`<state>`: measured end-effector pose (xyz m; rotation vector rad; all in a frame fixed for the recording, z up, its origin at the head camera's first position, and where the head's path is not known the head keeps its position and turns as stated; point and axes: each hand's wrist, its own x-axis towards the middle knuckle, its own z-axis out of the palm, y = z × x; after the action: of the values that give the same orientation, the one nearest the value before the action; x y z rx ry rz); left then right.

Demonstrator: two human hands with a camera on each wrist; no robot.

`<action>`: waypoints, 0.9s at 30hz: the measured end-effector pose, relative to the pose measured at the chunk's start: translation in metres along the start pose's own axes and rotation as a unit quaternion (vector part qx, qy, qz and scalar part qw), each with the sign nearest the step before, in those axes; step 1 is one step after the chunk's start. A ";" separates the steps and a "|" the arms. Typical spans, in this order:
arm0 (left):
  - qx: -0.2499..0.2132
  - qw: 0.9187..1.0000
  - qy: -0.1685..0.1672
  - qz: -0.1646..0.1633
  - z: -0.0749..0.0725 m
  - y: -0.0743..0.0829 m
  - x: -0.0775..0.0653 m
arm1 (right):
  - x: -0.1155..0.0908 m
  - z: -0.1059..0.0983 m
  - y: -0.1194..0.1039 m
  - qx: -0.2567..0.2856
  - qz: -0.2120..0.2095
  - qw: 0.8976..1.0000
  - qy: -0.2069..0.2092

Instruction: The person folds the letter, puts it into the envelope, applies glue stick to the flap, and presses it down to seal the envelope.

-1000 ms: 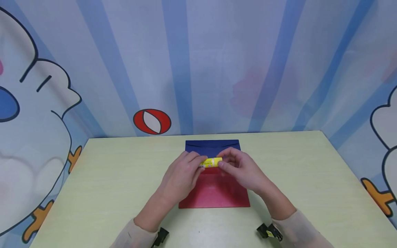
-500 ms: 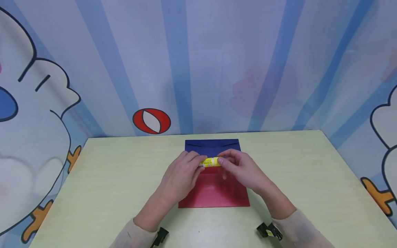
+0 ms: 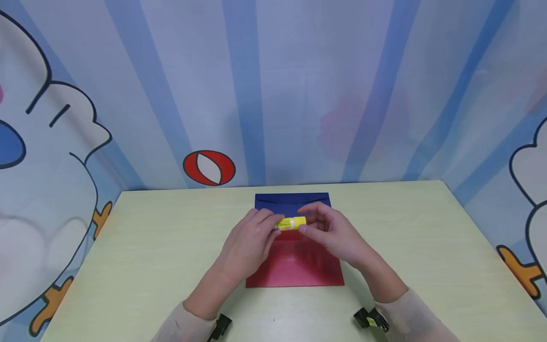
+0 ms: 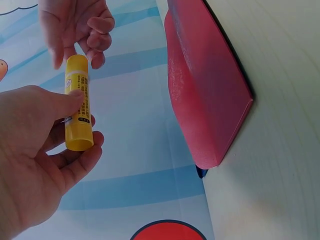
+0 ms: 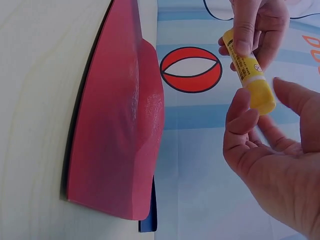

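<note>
My left hand (image 3: pixel 249 242) holds a yellow glue stick (image 3: pixel 290 223) by its body, thumb on the printed label. The cap (image 4: pixel 76 64), above a pale band, points toward my right hand (image 3: pixel 339 235). In the right wrist view, that hand's thumb stands apart from the cap, while its bent fingers lie loosely around the cap's end. Below both hands a red envelope (image 3: pixel 295 268) lies on the table, its flap (image 5: pixel 150 107) tilted up. Behind it a dark blue envelope (image 3: pixel 290 202) shows, partly covered by the red one.
The pale wooden table (image 3: pixel 171 247) stretches out on both sides. A blue striped backdrop (image 3: pixel 290 95) with printed cartoon figures rises at its far edge. Small black devices (image 3: pixel 371 319) sit at both wrists.
Half a second ago my right thumb and fingers pinched the cap; now they have come apart from it. My left hand and the glue stick have hardly moved; both envelopes lie as before.
</note>
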<state>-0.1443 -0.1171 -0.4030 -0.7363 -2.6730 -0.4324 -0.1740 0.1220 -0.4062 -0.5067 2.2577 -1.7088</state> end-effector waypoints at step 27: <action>-0.001 1.000 0.001 0.008 0.000 0.000 0.000 | 0.001 0.002 0.002 0.008 0.035 0.999 0.000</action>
<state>-0.1442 -0.1169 -0.4034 -0.7573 -2.6626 -0.4307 -0.1745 0.1207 -0.4086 -0.4187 2.2333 -1.6912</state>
